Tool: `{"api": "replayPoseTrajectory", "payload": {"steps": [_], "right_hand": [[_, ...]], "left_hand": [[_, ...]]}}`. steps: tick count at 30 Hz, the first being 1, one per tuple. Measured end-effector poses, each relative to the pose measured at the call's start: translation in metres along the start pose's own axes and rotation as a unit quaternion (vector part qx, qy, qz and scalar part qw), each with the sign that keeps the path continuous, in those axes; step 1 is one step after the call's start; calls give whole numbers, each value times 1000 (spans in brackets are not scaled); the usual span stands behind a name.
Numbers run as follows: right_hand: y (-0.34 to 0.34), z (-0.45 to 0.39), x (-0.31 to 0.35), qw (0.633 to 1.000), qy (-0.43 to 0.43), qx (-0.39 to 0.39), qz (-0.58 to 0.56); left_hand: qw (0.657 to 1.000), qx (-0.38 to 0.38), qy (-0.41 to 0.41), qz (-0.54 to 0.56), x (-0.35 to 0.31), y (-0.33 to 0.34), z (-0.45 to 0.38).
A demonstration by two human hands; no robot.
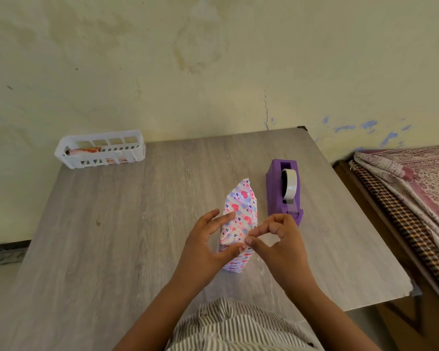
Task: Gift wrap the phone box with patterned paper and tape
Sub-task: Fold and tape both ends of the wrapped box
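Standing on one long edge near the middle of the grey wood-grain table (112,224), the phone box (240,224) is fully covered in heart-patterned paper, its far end folded to a point. Both hands work at its near upper edge. The left hand (208,245) lies against the box's left face, fingers spread and nearly straight along the paper, thumb pressing the top edge; it clamps nothing. The right hand (280,243) sits at the box's right side, fingers curled, forefinger and thumb drawn together at the same top edge, just beside the left thumb. Whether a piece of tape is caught between them cannot be told. A purple tape dispenser (284,191) with a white roll stands just right of the box, apart from it. A white slotted basket (100,149) sits at the far left corner.
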State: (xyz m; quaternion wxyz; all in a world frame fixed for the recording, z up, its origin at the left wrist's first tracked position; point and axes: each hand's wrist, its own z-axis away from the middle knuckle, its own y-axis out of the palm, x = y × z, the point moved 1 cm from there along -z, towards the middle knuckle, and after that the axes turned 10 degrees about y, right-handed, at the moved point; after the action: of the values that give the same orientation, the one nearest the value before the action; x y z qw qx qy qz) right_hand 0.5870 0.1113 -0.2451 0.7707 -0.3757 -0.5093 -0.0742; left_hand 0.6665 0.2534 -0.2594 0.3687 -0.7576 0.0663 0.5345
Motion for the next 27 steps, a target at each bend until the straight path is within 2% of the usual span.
{"api": "replayPoseTrajectory", "payload": {"steps": [2, 4, 10, 15, 19, 22, 26, 27], "right_hand": [[-1, 1, 1, 999, -19, -19, 30], [-3, -1, -1, 999, 3, -27, 36], [11, -10, 3, 978, 142, 49, -148], [8, 1, -11, 990, 96, 70, -77], [12, 2, -20, 978, 135, 89, -132], [10, -20, -23, 979, 138, 50, -139], [-17, -73, -43, 978, 168, -107, -61], [-25, -83, -45, 973, 191, -124, -36]], "left_hand": [[1000, -2, -1, 0, 0, 0, 0], [1000, -3, -3, 1, 2, 0, 0], [1000, -2, 15, 17, 3, 4, -1], [999, -12, 14, 29, 4, 1, 1], [999, -8, 13, 39, 3, 2, -1], [998, -8, 9, 55, 4, 2, 0], [998, -2, 7, 56, 6, 0, -1], [998, -1, 7, 55, 7, 0, -1]]}}
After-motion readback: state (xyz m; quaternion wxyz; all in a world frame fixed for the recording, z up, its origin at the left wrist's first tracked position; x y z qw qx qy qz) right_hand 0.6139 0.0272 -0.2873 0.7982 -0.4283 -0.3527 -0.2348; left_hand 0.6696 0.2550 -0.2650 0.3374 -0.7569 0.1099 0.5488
